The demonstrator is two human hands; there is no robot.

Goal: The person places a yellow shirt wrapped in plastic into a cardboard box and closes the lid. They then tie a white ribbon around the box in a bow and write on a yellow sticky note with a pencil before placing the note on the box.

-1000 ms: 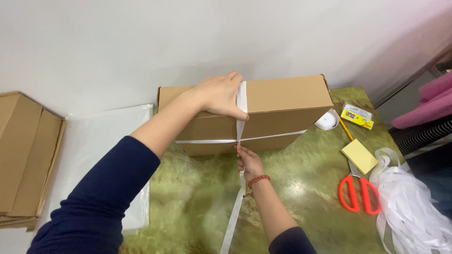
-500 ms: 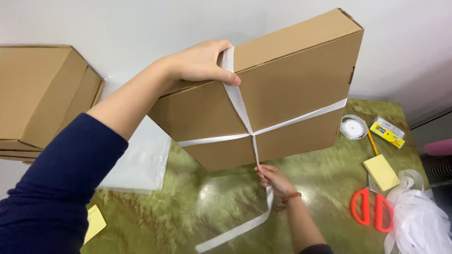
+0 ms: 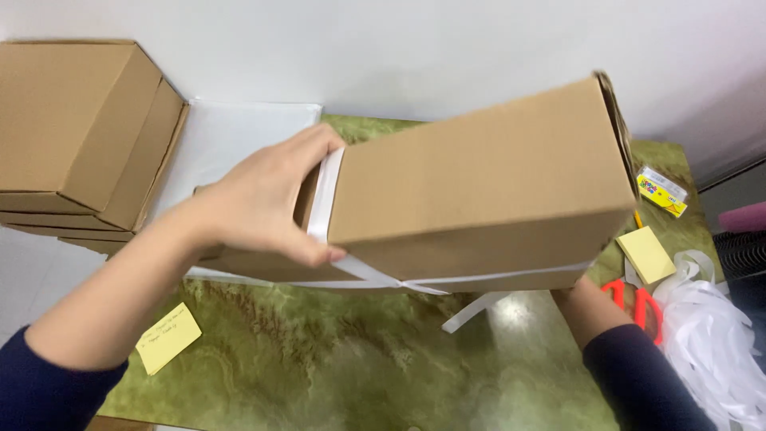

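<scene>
The cardboard box [image 3: 479,183] is lifted clear of the green marbled tabletop [image 3: 359,359] and tipped, its right end higher than its left. A white strap [image 3: 323,199] runs over its top and crosses a second band along the lower front edge. The left hand [image 3: 263,203] clamps the left part of the box, its fingers [image 3: 315,144] closed over the strap on top and the thumb pressing near the crossing below. The right hand is hidden under the box's right end; only its forearm [image 3: 590,307] and dark sleeve show, so I cannot tell whether those fingers are clenched or loose. The risk, as I judge it, is slippage: with the box in the air and much of its weight apparently on 1 grip, the strap could slide sideways off the pinch and slacken at the crossing, or the box could rotate and drop. The loose tail [image 3: 475,307] dangling beneath might catch. Below the raised right end lie red scissors [image 3: 638,299], a yellow notepad [image 3: 646,254] and a heap of white strapping [image 3: 714,335], which a falling corner would strike. A stack of flat boxes [image 3: 80,136] sits well apart on the left.
</scene>
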